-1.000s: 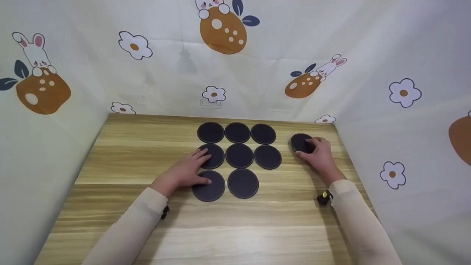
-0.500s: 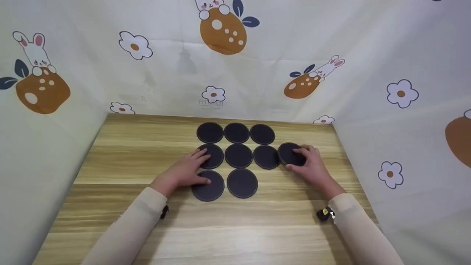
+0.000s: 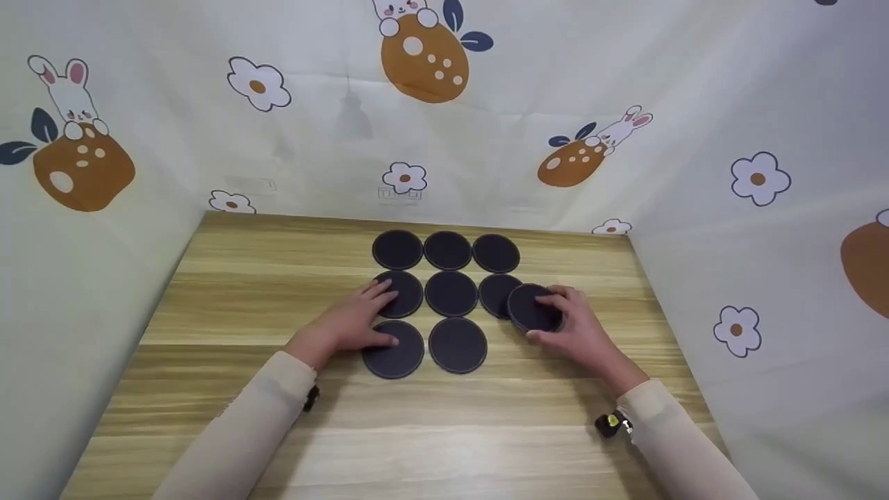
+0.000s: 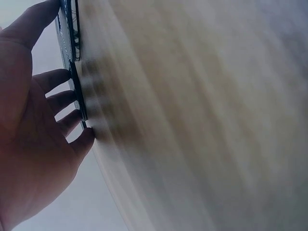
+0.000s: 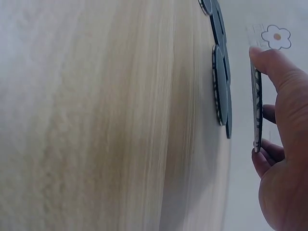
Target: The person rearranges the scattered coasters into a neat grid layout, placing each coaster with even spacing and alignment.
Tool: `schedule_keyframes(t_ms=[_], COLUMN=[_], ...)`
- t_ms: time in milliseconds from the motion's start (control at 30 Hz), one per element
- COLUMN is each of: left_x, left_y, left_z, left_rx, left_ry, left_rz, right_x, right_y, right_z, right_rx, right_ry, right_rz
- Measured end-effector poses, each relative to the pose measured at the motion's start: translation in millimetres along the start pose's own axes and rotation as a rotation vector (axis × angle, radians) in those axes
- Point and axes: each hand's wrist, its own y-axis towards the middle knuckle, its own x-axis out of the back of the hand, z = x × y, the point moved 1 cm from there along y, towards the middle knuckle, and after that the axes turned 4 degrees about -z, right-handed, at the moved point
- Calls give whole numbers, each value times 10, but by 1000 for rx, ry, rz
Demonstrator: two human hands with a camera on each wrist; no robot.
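Observation:
Black round coasters with stitched rims lie flat in rows on the wooden table. My right hand pinches one more coaster by its edge, over the right end of the middle row. It partly covers the coaster there. Seen edge-on in the right wrist view, the held coaster is off the table between thumb and fingers. My left hand rests with spread fingers on the left coaster of the middle row, its thumb on the front-left coaster. The left wrist view shows these fingers extended against the rims.
Three coasters, including the centre one, form the back row. Another coaster lies to the right of the front-left one. Patterned cloth stands behind and beside the wooden table.
My right hand has carried its coaster from the far right leftward and nearer, to the right end of the middle row. The left hand has stayed in place.

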Motion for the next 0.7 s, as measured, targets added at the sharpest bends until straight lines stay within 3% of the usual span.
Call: schedule_keyframes(t_ms=[433,700], left_x=[30,28], left_y=[-8,-17], left_z=[-22,-42], left_rx=[3,21], left_ry=[4,-32], left_rz=[2,6], right_x=[-33,-57], right_y=[-154,-197], right_z=[150,210], right_rx=[33,70], right_ry=[73,61], right_rz=[41,77])
